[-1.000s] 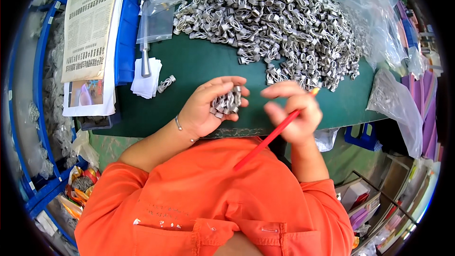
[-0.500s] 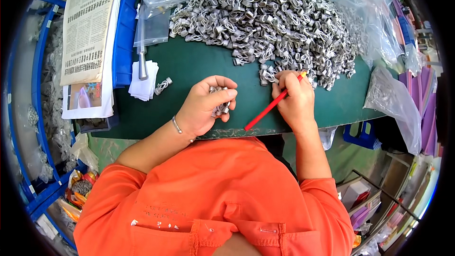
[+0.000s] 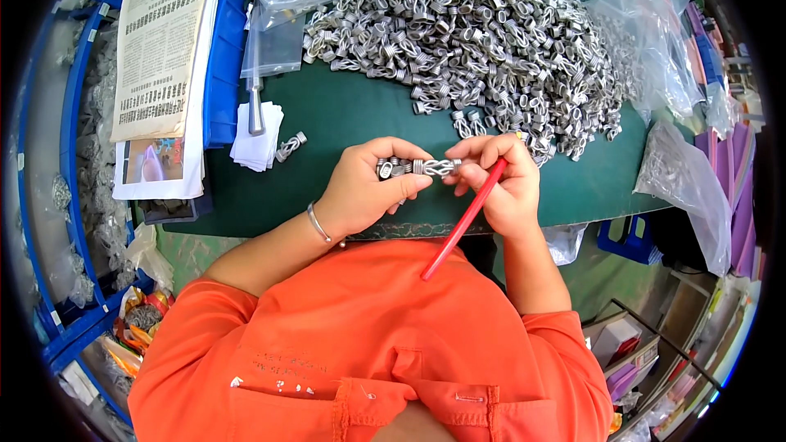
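My left hand [image 3: 358,184] is closed around several small silver metal fittings [image 3: 391,169], each with a ribbed collar and a wire-like loop. Between the fingertips of both hands, one such fitting [image 3: 440,167] lies sideways, its collar at the left fingers and its loop end at the right. My right hand [image 3: 512,192] pinches that end and also keeps a slim red pencil-like stick [image 3: 460,227] tucked across the palm, slanting down toward my chest. Just beyond the hands, a large heap of the same fittings [image 3: 467,41] covers the far part of the green table [image 3: 352,106].
At left, a single fitting [image 3: 291,146] lies beside white paper slips [image 3: 255,147] and a metal-handled tool [image 3: 256,110]. A newspaper [image 3: 160,49] rests by a blue bin [image 3: 225,65]. Clear plastic bags [image 3: 684,188] hang at the right edge; a blue shelf rack [image 3: 78,155] stands left.
My right hand has come from the heap's near edge toward my left hand, bringing a fitting to its fingertips. The red stick has swung lower, and the left fingers have turned toward the right hand.
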`<state>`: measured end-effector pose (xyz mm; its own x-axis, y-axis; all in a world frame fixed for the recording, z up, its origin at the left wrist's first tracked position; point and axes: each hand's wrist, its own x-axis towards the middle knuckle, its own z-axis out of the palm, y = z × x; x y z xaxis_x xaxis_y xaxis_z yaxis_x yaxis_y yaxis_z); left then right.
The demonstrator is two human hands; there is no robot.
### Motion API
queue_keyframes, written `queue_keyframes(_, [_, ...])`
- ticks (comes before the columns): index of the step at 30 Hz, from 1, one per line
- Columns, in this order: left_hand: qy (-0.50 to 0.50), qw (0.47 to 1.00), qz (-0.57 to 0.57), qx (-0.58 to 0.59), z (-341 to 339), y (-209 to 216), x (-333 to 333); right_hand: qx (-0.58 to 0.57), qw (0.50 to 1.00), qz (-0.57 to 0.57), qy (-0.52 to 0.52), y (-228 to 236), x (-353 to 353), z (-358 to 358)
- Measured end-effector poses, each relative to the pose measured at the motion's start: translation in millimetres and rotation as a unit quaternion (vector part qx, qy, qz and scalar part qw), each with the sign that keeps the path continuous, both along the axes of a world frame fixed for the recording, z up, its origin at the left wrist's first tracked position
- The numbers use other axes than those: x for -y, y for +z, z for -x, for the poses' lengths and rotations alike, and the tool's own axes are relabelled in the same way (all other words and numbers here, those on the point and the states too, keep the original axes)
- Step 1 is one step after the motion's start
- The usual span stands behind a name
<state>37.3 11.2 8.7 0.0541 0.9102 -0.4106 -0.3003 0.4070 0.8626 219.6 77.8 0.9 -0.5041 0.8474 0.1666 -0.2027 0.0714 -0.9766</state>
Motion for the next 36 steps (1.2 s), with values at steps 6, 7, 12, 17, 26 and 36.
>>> queue_keyframes(6, [-0.013, 0.968, -0.209, -0.139, -3, 5, 2, -0.156, 0.966, 0.186, 0.087, -21, 3, 1])
queue_keyframes(7, [-0.018, 0.937, -0.297, -0.186, -1, -1, 0, -0.152, 0.969, 0.176, 0.081, -24, 5, 2])
queue_keyframes(12, [-0.007, 0.959, -0.240, -0.154, -2, 4, 3, -0.126, 0.988, 0.090, 0.026, -19, 10, 5])
queue_keyframes(17, [0.027, 0.999, -0.044, 0.002, -1, 2, 4, -0.066, 0.991, -0.099, -0.067, -12, 12, 11])
queue_keyframes(26, [0.026, 0.970, 0.044, 0.238, -2, -9, 3, -0.036, 0.971, -0.235, -0.036, 2, 11, 17])
queue_keyframes(36, [0.061, 0.950, 0.079, 0.297, 9, -15, -2, 0.303, 0.902, -0.276, -0.132, -16, -16, -2])
